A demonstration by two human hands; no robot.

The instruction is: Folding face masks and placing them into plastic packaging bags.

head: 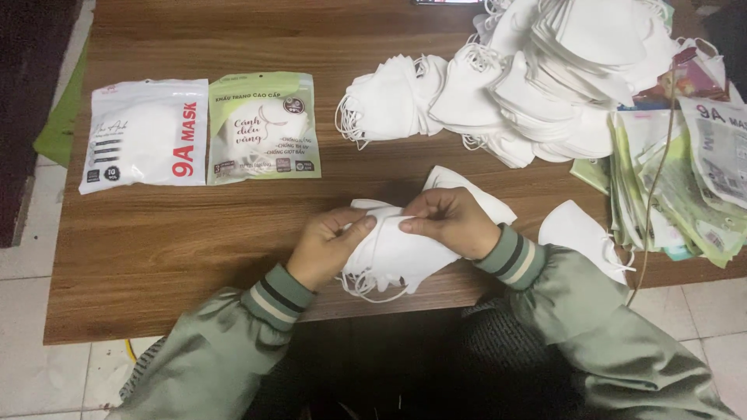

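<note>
On the left of the wooden bench [156, 233] lie two sealed packs side by side, a white pack [145, 134] and a green pack [263, 127], flat and touching each other. In the middle, near the front edge, my left hand [327, 245] and my right hand [451, 222] both grasp a small stack of white masks [397, 257]; the thumbs and fingers pinch its upper edge, and the ear loops hang down below. Behind it, to the right, a big pile of loose masks [537, 78] spreads over the bench. One single mask [580, 233] lies beside my right sleeve. At the far right there is a heap of empty bags [677, 187].
</note>
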